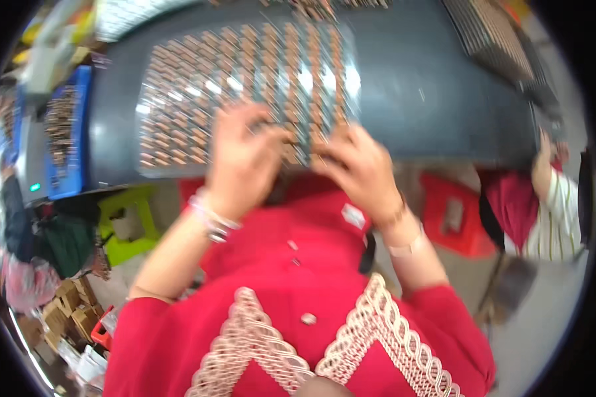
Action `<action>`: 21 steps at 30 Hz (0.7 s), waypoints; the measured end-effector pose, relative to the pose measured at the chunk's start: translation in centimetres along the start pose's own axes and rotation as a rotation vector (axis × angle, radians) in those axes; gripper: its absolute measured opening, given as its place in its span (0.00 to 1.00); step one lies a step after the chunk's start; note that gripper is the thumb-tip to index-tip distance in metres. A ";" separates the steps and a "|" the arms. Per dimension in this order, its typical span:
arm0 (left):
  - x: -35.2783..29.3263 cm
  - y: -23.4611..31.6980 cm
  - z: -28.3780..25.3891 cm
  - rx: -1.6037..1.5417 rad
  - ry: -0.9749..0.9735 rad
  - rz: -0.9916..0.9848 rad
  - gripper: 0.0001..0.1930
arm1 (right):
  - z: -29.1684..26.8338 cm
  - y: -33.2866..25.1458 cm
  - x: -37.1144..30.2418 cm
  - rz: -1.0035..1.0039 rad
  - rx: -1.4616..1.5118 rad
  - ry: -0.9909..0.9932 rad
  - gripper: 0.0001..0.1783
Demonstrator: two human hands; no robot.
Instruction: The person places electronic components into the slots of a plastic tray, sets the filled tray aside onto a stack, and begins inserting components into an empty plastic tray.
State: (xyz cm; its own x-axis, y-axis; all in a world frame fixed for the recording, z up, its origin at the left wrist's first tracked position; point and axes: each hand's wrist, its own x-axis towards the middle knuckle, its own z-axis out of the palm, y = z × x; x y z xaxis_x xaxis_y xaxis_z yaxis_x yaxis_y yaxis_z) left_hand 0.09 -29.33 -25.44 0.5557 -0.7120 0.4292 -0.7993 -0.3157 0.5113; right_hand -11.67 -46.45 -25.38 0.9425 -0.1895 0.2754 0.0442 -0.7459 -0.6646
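1. Tray (179,99) of small copper parts lies on the grey table (430,99), rows looking nearly full.
2. Left hand (242,159) and right hand (357,165), fingers curled, work its near edge; grip blurred, cannot tell.

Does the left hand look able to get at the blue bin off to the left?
Probably yes: the left hand rests on the clear tray, and bare grey table lies between it and the blue bin.
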 end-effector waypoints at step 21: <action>2.9 -0.6 4.4 -0.063 -0.324 0.247 0.37 | -3.5 9.5 5.7 0.537 1.166 0.604 0.23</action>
State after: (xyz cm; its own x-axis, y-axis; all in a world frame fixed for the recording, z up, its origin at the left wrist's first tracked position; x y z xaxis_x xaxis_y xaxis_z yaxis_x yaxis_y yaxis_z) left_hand 1.18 -33.91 -27.81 0.2400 -0.9254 0.2934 -0.8788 -0.0787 0.4706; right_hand -7.01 -56.85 -27.72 0.6605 -0.7382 -0.1375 0.2555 0.3931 -0.8833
